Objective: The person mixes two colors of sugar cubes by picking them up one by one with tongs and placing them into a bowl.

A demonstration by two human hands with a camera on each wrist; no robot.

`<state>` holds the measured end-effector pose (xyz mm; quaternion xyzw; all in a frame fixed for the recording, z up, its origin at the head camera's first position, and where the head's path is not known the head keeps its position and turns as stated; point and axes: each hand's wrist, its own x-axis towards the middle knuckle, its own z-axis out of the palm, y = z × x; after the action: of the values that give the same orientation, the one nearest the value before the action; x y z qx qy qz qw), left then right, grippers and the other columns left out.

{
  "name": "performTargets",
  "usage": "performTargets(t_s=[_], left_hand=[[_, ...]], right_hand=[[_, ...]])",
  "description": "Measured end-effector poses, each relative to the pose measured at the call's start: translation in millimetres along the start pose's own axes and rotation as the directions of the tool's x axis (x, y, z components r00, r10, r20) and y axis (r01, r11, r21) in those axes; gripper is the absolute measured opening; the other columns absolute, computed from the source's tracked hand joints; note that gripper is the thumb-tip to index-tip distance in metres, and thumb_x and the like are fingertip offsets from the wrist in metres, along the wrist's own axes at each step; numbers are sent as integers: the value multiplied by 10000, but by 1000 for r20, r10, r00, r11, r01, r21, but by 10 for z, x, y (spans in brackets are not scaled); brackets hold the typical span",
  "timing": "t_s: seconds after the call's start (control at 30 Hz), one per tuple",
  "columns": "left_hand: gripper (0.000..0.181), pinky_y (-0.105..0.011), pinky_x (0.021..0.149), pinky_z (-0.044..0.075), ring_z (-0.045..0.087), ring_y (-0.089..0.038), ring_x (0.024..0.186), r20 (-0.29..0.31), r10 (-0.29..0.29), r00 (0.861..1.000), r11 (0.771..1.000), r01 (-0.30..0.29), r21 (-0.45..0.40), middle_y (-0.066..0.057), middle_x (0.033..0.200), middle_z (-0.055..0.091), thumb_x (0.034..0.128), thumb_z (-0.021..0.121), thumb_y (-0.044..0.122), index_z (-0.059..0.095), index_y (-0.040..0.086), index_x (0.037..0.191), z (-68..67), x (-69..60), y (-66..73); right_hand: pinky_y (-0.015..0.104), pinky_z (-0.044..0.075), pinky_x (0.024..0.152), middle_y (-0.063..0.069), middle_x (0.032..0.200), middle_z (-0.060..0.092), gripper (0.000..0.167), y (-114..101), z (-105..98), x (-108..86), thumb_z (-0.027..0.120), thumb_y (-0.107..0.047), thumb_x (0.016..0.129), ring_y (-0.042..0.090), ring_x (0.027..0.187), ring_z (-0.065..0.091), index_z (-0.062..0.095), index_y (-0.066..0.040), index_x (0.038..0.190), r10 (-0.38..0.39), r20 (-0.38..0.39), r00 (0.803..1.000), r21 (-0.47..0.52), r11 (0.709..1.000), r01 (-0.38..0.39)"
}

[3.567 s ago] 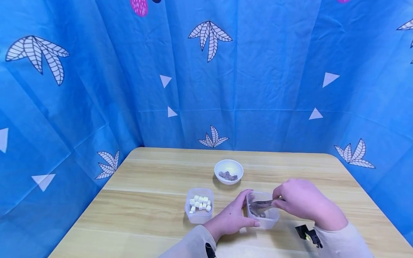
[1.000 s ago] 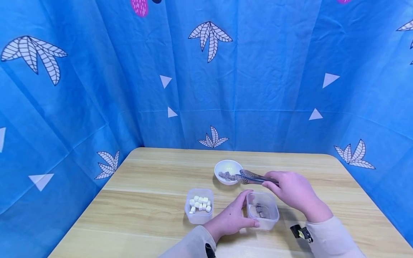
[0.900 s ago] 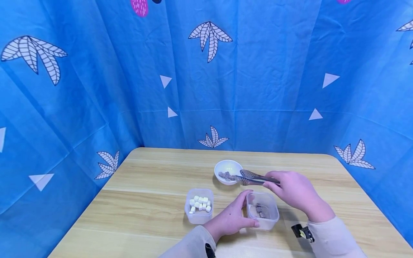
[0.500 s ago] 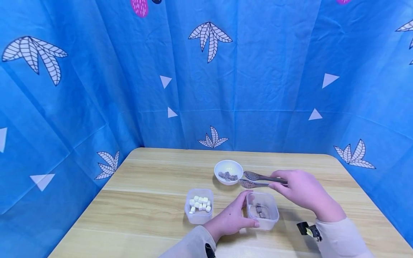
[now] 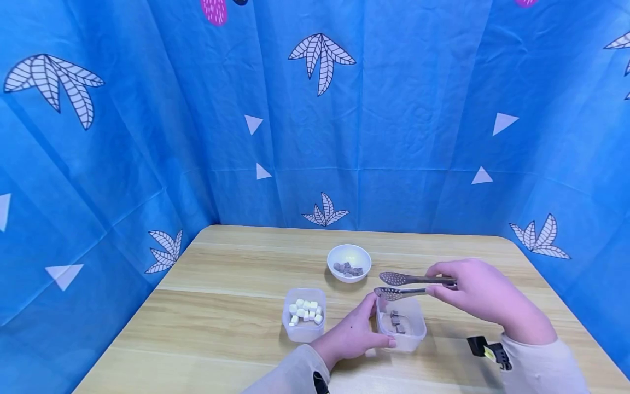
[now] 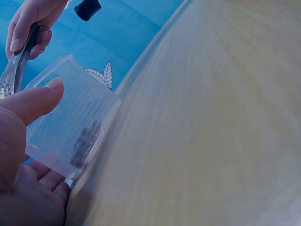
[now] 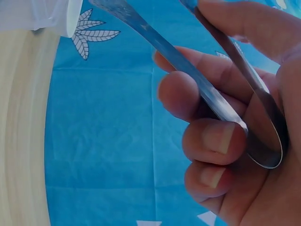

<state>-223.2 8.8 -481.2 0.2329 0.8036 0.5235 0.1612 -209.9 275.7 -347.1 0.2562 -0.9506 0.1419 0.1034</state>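
My right hand [image 5: 479, 293] grips metal tongs [image 5: 406, 279] with perforated tips; in the right wrist view the fingers curl round the tongs [image 7: 211, 96]. The tongs' arms stand apart with nothing between the tips, above the far rim of a clear plastic container [image 5: 410, 343]. My left hand [image 5: 354, 331] holds that container from its left side, thumb at the near side and fingers at the far side. A few brown cubes [image 5: 396, 318] lie inside it. Behind it stands a white bowl [image 5: 349, 253] with several brown cubes [image 5: 348, 269].
Left of my left hand stands another clear plastic container [image 5: 303, 334] with several white cubes [image 5: 306, 309]. Everything stands on a wooden table [image 5: 221, 306]. A blue patterned curtain [image 5: 408, 109] hangs behind the table and along its sides.
The tongs came up from the right container to the bowl's right rim, then opened wider and drew back right and nearer, over the container. My left hand has stayed in place.
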Motion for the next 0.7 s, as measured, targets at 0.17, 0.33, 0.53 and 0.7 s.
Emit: performTargets(t_s=[0.17,0.33,0.53,0.7], left_hand=[[947,-507,1188,222,411,-111,1380,-6,16,1000,1000,-16,9,88,1481,486,788,864,369,295,340,1544,8,0,-3],[956,-495,1195,206,416,-97,1373,-10,58,998,998,-58,5,84,1480,490,786,872,315,292,345,1545,20,0,-14],[951,-496,1193,215,414,-103,1377,-11,48,999,999,-48,8,90,1487,480,787,873,316,299,335,1545,14,-4,-16],[960,-499,1196,197,420,-95,1369,-4,57,998,998,-57,-8,98,1466,496,786,873,292,303,253,1558,20,0,-15]], right_hand=[[273,422,591,-220,759,573,200,12,-48,-23,756,-400,898,-1,615,463,746,-259,1038,-9,33,999,18,1000,8],[297,472,637,-222,842,623,207,60,-69,-54,769,-393,886,-14,669,499,742,-273,1052,-15,71,997,21,1000,13],[250,417,568,-229,766,566,193,78,-66,-81,770,-369,888,-23,607,466,744,-260,1045,-43,97,994,70,997,36],[232,371,530,-207,649,467,163,73,-35,-96,786,-360,871,-14,564,420,744,-295,1014,-56,151,987,108,993,39]])
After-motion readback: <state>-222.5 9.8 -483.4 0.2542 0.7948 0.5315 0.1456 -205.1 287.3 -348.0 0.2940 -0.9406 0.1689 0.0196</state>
